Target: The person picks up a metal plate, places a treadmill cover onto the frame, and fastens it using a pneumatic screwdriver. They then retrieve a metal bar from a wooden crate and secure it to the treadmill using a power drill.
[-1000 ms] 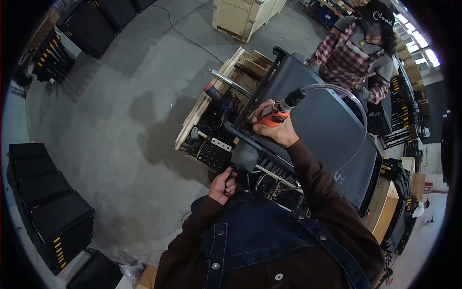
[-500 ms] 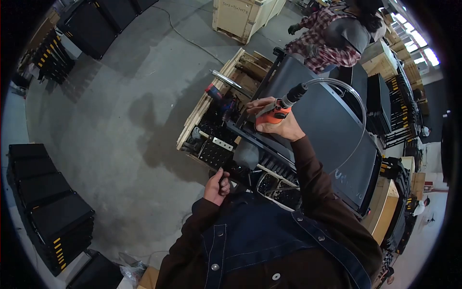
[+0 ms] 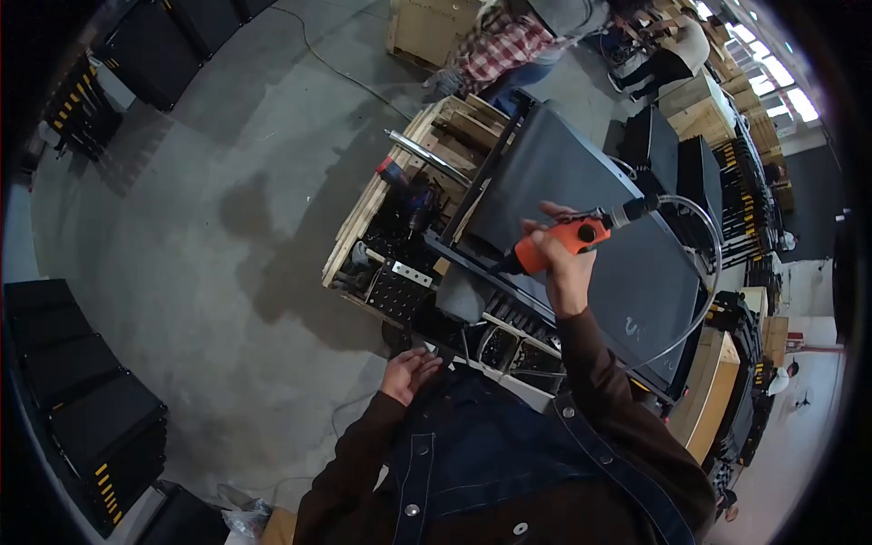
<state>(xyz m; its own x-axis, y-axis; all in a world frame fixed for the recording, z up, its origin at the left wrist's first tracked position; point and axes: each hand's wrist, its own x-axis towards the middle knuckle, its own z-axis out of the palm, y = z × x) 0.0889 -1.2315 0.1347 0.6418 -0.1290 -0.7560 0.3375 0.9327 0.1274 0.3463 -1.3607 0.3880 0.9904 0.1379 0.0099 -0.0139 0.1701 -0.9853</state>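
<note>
My right hand (image 3: 569,275) is wrapped around an orange and black air screwdriver (image 3: 565,245), whose dark nose points left and down toward the edge rail of a large dark grey panel (image 3: 581,173). From the tool's back end a clear hose (image 3: 717,263) loops down to the right. My left hand (image 3: 411,374) hovers low by the front of the wooden bench, palm up, its fingers loosely stretched with nothing plain in them. Nearest to it are bins of small black parts (image 3: 498,348) and a black perforated plate (image 3: 398,289).
A blue and red cordless drill (image 3: 413,198) and a metal tube (image 3: 427,156) lie on the bench's wooden frame (image 3: 350,232). Beyond the panel a person in a plaid shirt (image 3: 509,50) bends down. Stacked black panels (image 3: 100,391) stand on the floor at left.
The screwdriver has swung from upright to lying slantwise and moved right and down. My left hand has dropped slightly and its fingers have loosened. The person in plaid has moved left.
</note>
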